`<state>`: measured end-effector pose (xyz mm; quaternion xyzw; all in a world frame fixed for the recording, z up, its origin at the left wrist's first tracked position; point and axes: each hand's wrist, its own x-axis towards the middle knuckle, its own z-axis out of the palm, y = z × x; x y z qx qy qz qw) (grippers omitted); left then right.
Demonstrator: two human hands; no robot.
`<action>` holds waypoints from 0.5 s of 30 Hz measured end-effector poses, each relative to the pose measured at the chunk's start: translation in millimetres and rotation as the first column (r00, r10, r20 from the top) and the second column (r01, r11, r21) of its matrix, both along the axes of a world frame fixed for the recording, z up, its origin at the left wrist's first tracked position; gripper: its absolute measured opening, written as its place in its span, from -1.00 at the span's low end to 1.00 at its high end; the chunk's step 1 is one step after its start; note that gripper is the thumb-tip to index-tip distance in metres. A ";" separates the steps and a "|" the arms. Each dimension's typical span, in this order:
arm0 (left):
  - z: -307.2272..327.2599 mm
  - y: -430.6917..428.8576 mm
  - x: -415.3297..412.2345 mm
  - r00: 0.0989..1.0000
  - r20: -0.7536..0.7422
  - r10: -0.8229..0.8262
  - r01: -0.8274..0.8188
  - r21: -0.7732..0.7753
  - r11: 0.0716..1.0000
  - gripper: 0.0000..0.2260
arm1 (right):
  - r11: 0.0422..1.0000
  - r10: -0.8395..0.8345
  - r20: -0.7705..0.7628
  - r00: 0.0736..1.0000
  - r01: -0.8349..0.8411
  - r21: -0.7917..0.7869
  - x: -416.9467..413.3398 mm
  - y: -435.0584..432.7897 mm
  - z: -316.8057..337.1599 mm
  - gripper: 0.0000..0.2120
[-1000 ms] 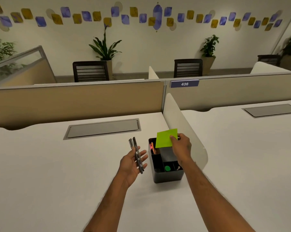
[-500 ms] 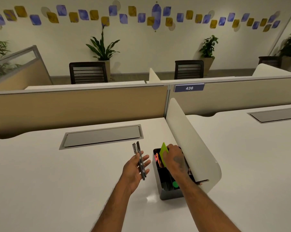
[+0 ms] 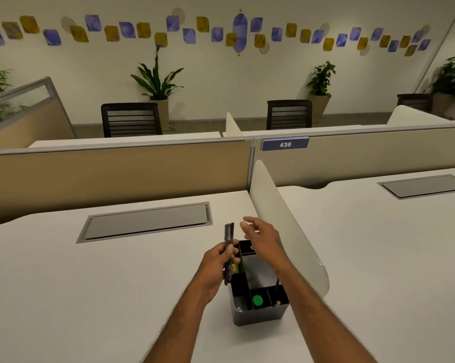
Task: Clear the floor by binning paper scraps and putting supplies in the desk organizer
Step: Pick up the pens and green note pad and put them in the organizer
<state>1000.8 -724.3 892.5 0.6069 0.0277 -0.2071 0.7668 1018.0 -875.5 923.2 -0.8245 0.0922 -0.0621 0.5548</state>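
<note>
1. Gripping two dark pens [image 3: 228,254], the left hand [image 3: 217,268] is closed around their middle, holding them upright at the left edge of the black desk organizer [image 3: 258,284].
2. The right hand [image 3: 260,238] hovers above the organizer's far end, fingers spread and holding nothing.
3. The organizer stands on the white surface [image 3: 90,284], just beside the curved divider [image 3: 286,226].
4. A green sticky note [image 3: 238,265] stands in its left compartment; a green round item [image 3: 258,299] lies in a near compartment.

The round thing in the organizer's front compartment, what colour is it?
Bright green, seen in the head view, inside the dark desk organizer.
</note>
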 end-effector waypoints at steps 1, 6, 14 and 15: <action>1.7 -5.5 2.3 0.999 0.024 -0.031 0.030 0.038 0.999 -0.77 | 0.999 0.036 0.005 0.999 -0.036 0.021 0.6 -4.9 3.8 -0.67; 10.9 -32.8 13.7 0.988 0.082 -0.128 0.115 0.146 0.982 -0.77 | 1.000 -0.003 0.068 0.998 0.005 -0.028 0.4 -27.4 13.9 -0.82; 16.4 -51.9 37.8 0.992 0.120 -0.050 0.019 0.245 0.969 -0.76 | 0.981 -0.155 0.139 0.978 0.169 -0.092 11.3 -64.2 23.9 -0.87; 16.2 -51.9 41.2 0.991 0.130 -0.019 -0.015 0.251 0.968 -0.75 | 0.973 -0.191 0.147 0.971 0.207 -0.104 12.2 -67.3 22.6 -0.86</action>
